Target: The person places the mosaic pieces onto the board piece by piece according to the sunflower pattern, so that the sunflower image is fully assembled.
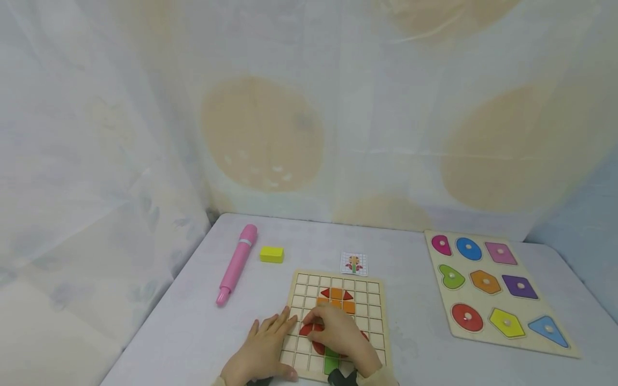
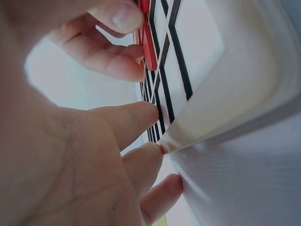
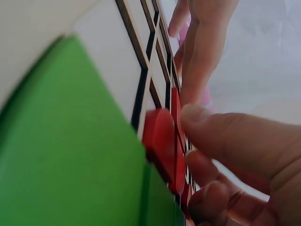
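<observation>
A wooden grid board (image 1: 378, 339) lies flat with coloured pieces in its cells. Orange squares (image 1: 337, 293) fill its upper middle, flanked by red triangles (image 1: 348, 295). Lower down are rounded red pieces (image 3: 159, 136) and a green piece (image 1: 331, 364). My right hand (image 1: 340, 332) reaches over the board, its thumb and curled fingers pinching a red rounded piece (image 1: 306, 329) left of centre. My left hand (image 1: 264, 344) is spread at the board's left edge, with fingertips (image 2: 149, 110) touching the rim and nearby cells. Part of the pattern is hidden under my right hand.
A small pattern card (image 1: 354, 264) lies behind the board. To the left are a yellow block (image 1: 272, 254) and a pink pen-shaped toy (image 1: 236, 265). A knobbed shape puzzle (image 1: 463, 335) lies at the right. Patterned cloth (image 1: 376, 123) hangs behind the table.
</observation>
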